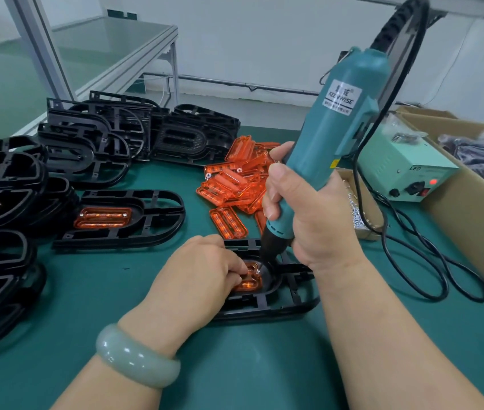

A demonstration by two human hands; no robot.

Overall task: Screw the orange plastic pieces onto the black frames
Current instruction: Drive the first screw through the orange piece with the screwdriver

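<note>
A: While your left hand (202, 270) curls its fingers over the orange piece (249, 282) and pins it in the pocket of the black frame (279, 304), which lies toward the near edge of the table (264, 365), you have the bit right at the screw (257, 271) on the piece's right end.

B: Your right hand (302, 214) is wrapped round the low grip of the electric screwdriver (335, 143), thumb up the barrel. The tool leans toward the far right. I'd bring it upright over the screw before you drive, so the bit doesn't slip out and scar the plastic.

A: Press lightly, too. That orange plastic looks thin, and I judge it would crack if overdriven. Hold the piece flat so its hole sits true.

B: Further out, the pile of orange pieces (234, 179) sits mid-table just beyond your right hand. One finished frame (122, 217) lies left of it, and stacks of black frames (95, 137) crowd the left edge and far left corner.

A: As for writing, the white label (342, 97) on the screwdriver reads roughly "KEENWISE", one middle letter unclear. I can't make out the two characters above it, and the line below is too fine to read. The pale power unit (397, 164) near the right edge carries "LED", with a red lamp (433, 182) lit.
</note>
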